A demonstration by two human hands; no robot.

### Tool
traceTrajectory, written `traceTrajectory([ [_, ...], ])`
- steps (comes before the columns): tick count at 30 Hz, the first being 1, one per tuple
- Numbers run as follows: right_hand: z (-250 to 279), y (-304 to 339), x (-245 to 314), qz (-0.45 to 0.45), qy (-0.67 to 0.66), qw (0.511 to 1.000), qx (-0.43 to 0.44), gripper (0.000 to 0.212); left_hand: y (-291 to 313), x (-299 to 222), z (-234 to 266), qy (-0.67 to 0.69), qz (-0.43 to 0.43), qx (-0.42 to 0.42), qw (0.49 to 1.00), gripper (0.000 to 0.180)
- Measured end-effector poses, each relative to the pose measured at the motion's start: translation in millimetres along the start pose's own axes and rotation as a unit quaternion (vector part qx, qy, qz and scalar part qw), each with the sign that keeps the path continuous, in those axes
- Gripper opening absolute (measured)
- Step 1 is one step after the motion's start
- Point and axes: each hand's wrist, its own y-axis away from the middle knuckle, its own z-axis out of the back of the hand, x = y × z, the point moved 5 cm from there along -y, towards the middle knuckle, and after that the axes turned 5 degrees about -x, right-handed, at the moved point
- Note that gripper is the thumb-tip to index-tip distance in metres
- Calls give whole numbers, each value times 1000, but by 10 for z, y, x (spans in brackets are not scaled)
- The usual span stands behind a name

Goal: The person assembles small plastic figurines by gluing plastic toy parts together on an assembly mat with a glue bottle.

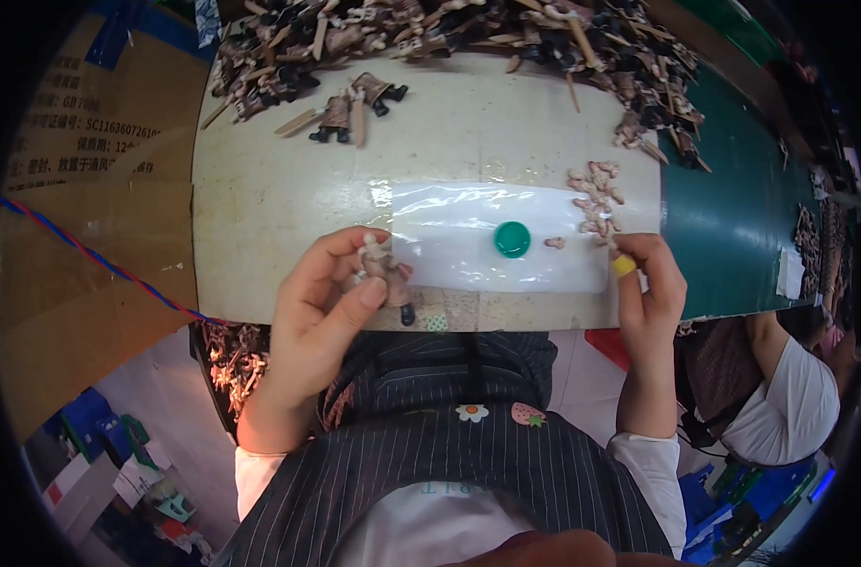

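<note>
My left hand is closed around a small figurine in a dusty-pink coat, its dark boot hanging over the table's near edge. The thumb lies across the body, hiding part of it. To the right, my right hand, with yellow tape on one fingertip, is pinched at the near end of a little pile of flesh-coloured parts. Whatever sits between those fingertips is too small to make out. One loose part lies left of the pile, beside a shallow green cap on a clear plastic sheet.
A large heap of similar figurines with wooden sticks covers the table's far side; a few figurines lie nearer. Cardboard and a red-blue twisted cord flank the left. Right are a green surface and another person's sleeve.
</note>
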Motion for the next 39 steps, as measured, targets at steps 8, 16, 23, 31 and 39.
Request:
traceTrajectory([
  [8, -510, -87, 282, -40, -86, 988, 124, 19, 29, 109, -61, -9, 19, 16, 1000, 32],
  [16, -627, -151, 466, 63, 78, 986, 134, 21, 18, 206, -81, -61, -23, 11, 998, 29],
  [23, -634, -147, 493, 67, 73, 987, 129, 21, 58, 257, -84, -77, -27, 5, 997, 27],
  [31, -509, 115, 502, -159, -407, 893, 110, 12, 89, 331, -325, 27, -40, 55, 997, 29],
  [39, -621, 225, 555, -99, -412, 895, 141, 11, 94, 270, -447, -52, -69, 75, 993, 27],
])
